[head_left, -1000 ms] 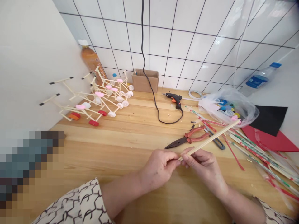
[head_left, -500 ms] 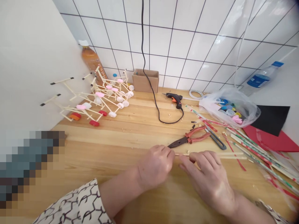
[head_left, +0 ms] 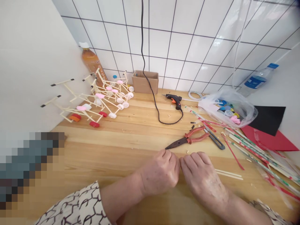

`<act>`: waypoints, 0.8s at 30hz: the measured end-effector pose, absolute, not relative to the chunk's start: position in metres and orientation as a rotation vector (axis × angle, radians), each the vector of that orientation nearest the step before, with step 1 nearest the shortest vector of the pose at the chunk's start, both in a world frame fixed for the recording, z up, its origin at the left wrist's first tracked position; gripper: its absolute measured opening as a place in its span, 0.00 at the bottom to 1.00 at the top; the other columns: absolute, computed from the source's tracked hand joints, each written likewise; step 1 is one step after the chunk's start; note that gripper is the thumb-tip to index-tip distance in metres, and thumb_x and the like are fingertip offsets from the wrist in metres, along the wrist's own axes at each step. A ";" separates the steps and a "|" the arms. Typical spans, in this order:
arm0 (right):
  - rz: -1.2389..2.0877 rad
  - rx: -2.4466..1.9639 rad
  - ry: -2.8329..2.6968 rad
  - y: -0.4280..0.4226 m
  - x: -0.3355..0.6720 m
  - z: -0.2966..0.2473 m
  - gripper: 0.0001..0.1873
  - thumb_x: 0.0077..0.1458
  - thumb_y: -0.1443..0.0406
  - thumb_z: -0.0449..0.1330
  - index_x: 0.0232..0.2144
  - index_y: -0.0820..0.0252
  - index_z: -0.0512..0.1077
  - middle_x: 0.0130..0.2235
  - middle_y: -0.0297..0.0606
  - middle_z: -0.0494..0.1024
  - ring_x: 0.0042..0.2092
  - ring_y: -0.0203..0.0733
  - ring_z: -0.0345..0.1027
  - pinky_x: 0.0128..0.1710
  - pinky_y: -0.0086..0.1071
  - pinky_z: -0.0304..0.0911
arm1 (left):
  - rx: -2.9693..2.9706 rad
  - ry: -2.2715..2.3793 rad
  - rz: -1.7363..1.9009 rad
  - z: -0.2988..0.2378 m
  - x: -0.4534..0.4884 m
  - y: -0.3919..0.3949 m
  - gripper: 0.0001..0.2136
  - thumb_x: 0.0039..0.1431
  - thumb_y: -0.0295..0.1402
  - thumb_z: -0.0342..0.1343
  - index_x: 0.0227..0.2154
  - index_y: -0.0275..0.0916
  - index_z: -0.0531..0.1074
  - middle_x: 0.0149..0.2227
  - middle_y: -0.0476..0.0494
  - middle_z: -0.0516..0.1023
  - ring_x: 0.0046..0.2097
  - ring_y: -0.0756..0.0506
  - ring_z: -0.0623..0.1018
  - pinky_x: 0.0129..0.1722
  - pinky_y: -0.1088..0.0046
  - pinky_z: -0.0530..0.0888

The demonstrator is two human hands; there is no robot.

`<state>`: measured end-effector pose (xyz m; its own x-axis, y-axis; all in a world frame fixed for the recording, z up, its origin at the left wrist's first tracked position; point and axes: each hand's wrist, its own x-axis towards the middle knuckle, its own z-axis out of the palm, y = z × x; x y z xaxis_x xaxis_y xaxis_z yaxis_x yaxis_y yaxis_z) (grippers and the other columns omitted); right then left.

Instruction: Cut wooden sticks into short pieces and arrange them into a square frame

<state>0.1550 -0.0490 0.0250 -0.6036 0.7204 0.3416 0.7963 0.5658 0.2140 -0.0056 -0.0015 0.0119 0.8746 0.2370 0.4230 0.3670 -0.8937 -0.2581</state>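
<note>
Cardboard box: a small brown box (head_left: 145, 82) sits at the back by the tiled wall. Its top is open, but what is inside does not show.
Plastic bag: a clear bag (head_left: 250, 110) lies on the right side of the table (head_left: 105, 147). It is full of bottle caps (head_left: 228, 109) in blue, white, pink and yellow.
Orange bottle: a bottle (head_left: 90, 62) stands in the back left corner with orange drink in it.
Water bottle: a clear bottle with a blue cap (head_left: 256, 80) leans at the far right.
Left hand: the left hand (head_left: 161, 173) rests on the table with its back up and its fingers curled under. I cannot tell if it holds anything.
Right hand: the right hand (head_left: 201, 178) lies just beside the left, and their knuckles touch. Its fingers bend down to the wood, so I cannot tell what is under them.
Wooden sticks: two thin sticks (head_left: 231, 174) lie flat on the table, coming out from the right hand's outer side.
Pliers: red-handled pliers (head_left: 187, 140) lie just behind both hands.
Glue gun: a black glue gun (head_left: 174, 99) lies farther back.
</note>
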 end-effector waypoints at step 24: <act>0.447 -1.274 -1.422 -0.057 0.181 0.055 0.07 0.49 0.69 0.62 0.32 0.52 0.75 0.30 0.33 0.75 0.33 0.39 0.67 0.32 0.31 0.62 | -3.383 -1.084 -1.564 0.013 0.002 -0.011 0.13 0.58 0.31 0.52 0.45 0.31 0.67 0.43 0.37 0.75 0.47 0.45 0.73 0.48 0.67 0.72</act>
<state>0.1811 -0.0571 0.0553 0.2024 0.8611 0.4665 0.4392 0.3459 -0.8291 0.0023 -0.0113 0.0127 0.5823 0.6948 0.4221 0.1513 -0.6028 0.7834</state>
